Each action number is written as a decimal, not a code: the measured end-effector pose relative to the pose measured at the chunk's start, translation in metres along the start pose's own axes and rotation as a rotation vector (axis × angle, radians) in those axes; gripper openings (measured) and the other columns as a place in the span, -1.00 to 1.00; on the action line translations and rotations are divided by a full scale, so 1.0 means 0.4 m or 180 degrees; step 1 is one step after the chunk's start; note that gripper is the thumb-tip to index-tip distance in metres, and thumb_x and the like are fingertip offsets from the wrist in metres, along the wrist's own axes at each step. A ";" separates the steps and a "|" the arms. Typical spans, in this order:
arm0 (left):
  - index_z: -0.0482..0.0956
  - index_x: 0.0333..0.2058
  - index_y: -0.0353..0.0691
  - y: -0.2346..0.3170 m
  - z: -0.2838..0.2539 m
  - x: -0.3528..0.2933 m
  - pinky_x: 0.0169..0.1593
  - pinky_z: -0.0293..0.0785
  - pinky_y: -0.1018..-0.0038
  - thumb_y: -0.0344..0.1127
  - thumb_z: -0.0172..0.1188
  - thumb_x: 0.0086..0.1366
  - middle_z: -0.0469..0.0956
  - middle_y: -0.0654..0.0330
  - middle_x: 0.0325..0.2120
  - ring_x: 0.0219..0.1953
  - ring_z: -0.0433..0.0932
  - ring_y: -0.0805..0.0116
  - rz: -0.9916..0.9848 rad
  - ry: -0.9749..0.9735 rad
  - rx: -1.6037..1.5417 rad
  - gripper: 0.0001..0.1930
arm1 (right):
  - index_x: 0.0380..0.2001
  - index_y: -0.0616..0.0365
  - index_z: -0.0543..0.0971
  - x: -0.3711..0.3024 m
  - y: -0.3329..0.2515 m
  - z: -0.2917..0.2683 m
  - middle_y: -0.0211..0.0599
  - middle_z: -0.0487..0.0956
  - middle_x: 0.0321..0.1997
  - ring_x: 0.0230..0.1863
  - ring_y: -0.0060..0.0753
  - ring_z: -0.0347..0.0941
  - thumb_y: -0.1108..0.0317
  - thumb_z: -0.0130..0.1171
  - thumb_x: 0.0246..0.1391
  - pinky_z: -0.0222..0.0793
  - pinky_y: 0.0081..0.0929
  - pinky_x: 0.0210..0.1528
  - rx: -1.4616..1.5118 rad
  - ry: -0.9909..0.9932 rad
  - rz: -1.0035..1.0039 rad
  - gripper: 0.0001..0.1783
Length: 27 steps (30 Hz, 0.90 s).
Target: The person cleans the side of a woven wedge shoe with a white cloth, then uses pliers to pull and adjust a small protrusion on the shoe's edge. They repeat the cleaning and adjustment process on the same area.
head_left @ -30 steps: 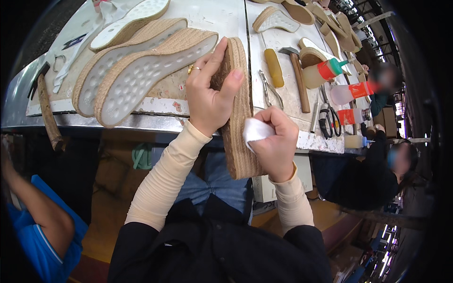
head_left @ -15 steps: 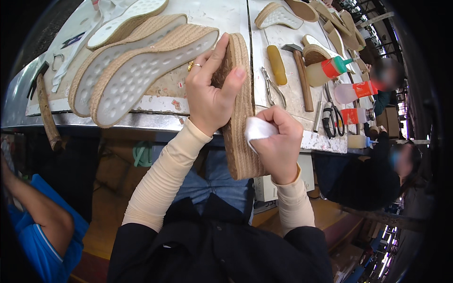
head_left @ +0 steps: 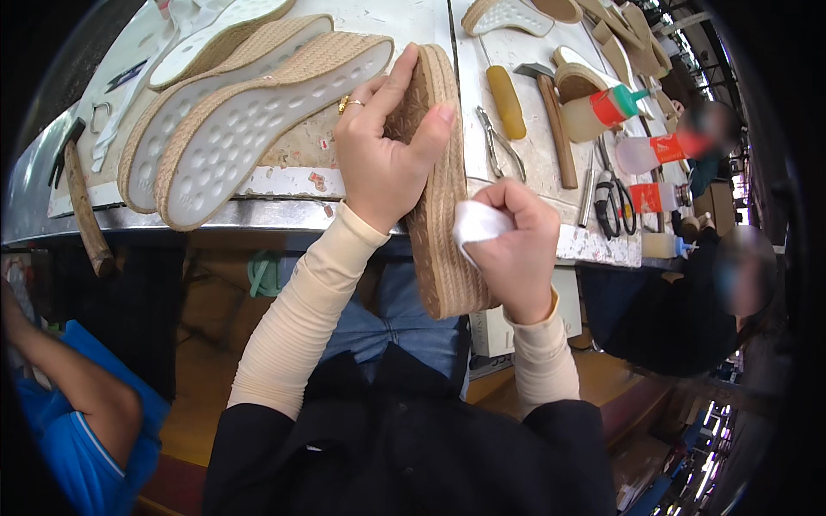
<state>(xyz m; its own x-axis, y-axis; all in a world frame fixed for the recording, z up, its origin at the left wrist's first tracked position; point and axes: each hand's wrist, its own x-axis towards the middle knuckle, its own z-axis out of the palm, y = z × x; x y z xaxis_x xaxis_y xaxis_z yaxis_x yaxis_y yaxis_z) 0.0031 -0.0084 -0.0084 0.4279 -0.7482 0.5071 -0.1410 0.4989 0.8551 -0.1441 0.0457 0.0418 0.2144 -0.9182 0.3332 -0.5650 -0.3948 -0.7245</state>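
My left hand [head_left: 383,159] grips a tan woven-sided wedge sole [head_left: 440,258] with a patterned brown bottom. The sole is turned on its side, its near end out over the table edge above my lap. Index finger and thumb reach along its upper part. Bunched in my right hand [head_left: 523,245] is a white cloth [head_left: 478,225], pressed against the right-hand woven side of the sole, or very close to it. The fingers of that hand are closed around the cloth and partly hidden by it.
More wedge soles [head_left: 232,142] with white dimpled insides lie on the left of the table. A hammer [head_left: 82,193] rests over its left edge. To the right are a yellow-handled tool [head_left: 506,103], pliers [head_left: 499,146], another hammer [head_left: 557,129], scissors [head_left: 615,193] and glue bottles [head_left: 598,112]. Co-workers sit on both sides.
The whole view has shifted slightly. Both hands keep their hold on the sole and the cloth, and the cloth stays at about the same stretch of the sole's side.
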 end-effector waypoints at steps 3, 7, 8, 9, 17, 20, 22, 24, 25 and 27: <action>0.52 0.07 -0.31 -0.004 0.002 0.000 -0.17 0.47 0.40 -0.09 0.32 0.05 0.58 -0.04 -0.32 -0.29 0.53 0.24 -0.0104 -0.0055 -0.0077 -0.38 | -0.58 0.27 0.50 0.001 0.004 0.000 -0.19 0.48 -0.60 -0.58 -0.26 0.45 0.55 0.32 -0.34 0.34 -0.46 -0.48 0.0156 0.0124 0.0081 -0.81; 0.51 0.08 -0.30 -0.005 -0.001 0.003 -0.17 0.47 0.40 -0.10 0.31 0.06 0.57 -0.02 -0.32 -0.29 0.53 0.25 -0.0028 -0.0075 0.0195 -0.38 | -0.59 0.27 0.50 0.009 0.002 -0.001 -0.19 0.49 -0.60 -0.57 -0.29 0.45 0.55 0.32 -0.33 0.34 -0.47 -0.47 0.0163 0.0073 -0.0037 -0.82; 0.51 0.09 -0.29 -0.005 0.000 0.004 -0.17 0.47 0.40 -0.10 0.31 0.07 0.57 -0.02 -0.31 -0.29 0.53 0.25 -0.0030 -0.0071 0.0208 -0.38 | -0.59 0.27 0.50 0.012 0.002 -0.001 -0.20 0.49 -0.60 -0.58 -0.30 0.45 0.55 0.32 -0.33 0.34 -0.47 -0.47 0.0176 0.0004 0.0051 -0.82; 0.51 0.09 -0.29 -0.004 0.002 0.003 -0.17 0.47 0.40 -0.11 0.30 0.07 0.57 -0.03 -0.31 -0.29 0.53 0.24 -0.0043 -0.0083 0.0211 -0.39 | -0.59 0.27 0.50 0.015 0.002 0.000 -0.20 0.49 -0.61 -0.58 -0.31 0.45 0.55 0.32 -0.33 0.34 -0.48 -0.48 0.0250 0.0100 0.0010 -0.82; 0.49 0.11 -0.31 -0.004 0.001 0.003 -0.20 0.48 0.43 -0.11 0.30 0.07 0.57 -0.02 -0.31 -0.30 0.52 0.28 -0.0065 -0.0103 0.0119 -0.37 | -0.56 0.26 0.50 0.003 0.011 0.000 -0.53 0.43 -0.59 -0.54 -0.77 0.27 0.58 0.29 -0.19 0.21 -0.73 -0.50 0.0292 0.0021 0.0071 -0.86; 0.49 0.10 -0.32 -0.005 0.001 0.002 -0.19 0.47 0.43 -0.12 0.31 0.07 0.57 -0.03 -0.31 -0.30 0.52 0.27 -0.0131 -0.0137 0.0017 -0.37 | -0.56 0.26 0.50 0.003 0.015 0.001 -0.53 0.42 -0.59 -0.54 -0.77 0.27 0.57 0.30 -0.19 0.21 -0.73 -0.49 0.0313 0.0106 0.0052 -0.85; 0.49 0.10 -0.32 -0.006 0.000 0.003 -0.19 0.47 0.43 -0.12 0.30 0.07 0.57 -0.03 -0.31 -0.31 0.52 0.28 -0.0085 -0.0151 0.0003 -0.37 | -0.55 0.25 0.50 0.004 0.015 -0.001 -0.52 0.42 -0.59 -0.54 -0.76 0.27 0.57 0.30 -0.19 0.22 -0.72 -0.49 0.0238 0.0020 0.0054 -0.85; 0.49 0.10 -0.33 -0.006 0.000 0.005 -0.19 0.47 0.43 -0.13 0.30 0.07 0.57 -0.02 -0.32 -0.31 0.52 0.28 -0.0065 -0.0116 0.0077 -0.38 | -0.54 0.25 0.50 0.006 0.015 -0.004 -0.50 0.42 -0.59 -0.55 -0.74 0.28 0.57 0.31 -0.19 0.22 -0.71 -0.49 0.0154 0.0024 -0.0222 -0.85; 0.49 0.10 -0.33 -0.007 0.001 0.004 -0.19 0.47 0.43 -0.14 0.30 0.07 0.57 -0.02 -0.32 -0.32 0.51 0.29 -0.0074 -0.0135 0.0047 -0.38 | -0.54 0.25 0.50 0.009 0.016 -0.003 -0.50 0.42 -0.60 -0.55 -0.74 0.28 0.56 0.30 -0.19 0.22 -0.71 -0.50 0.0130 -0.0062 -0.0127 -0.85; 0.49 0.10 -0.33 -0.007 0.002 0.005 -0.19 0.47 0.43 -0.15 0.30 0.07 0.56 -0.01 -0.33 -0.32 0.51 0.30 -0.0108 -0.0117 -0.0012 -0.38 | -0.55 0.24 0.50 0.013 0.017 -0.004 -0.49 0.42 -0.60 -0.56 -0.72 0.28 0.56 0.30 -0.20 0.23 -0.70 -0.51 0.0054 -0.0001 -0.0133 -0.85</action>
<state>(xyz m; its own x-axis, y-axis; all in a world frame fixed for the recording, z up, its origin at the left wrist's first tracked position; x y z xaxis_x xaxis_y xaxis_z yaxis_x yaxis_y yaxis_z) 0.0037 -0.0117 -0.0098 0.3993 -0.7801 0.4816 -0.1237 0.4746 0.8714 -0.1481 0.0384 0.0396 0.2379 -0.9008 0.3633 -0.5420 -0.4334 -0.7200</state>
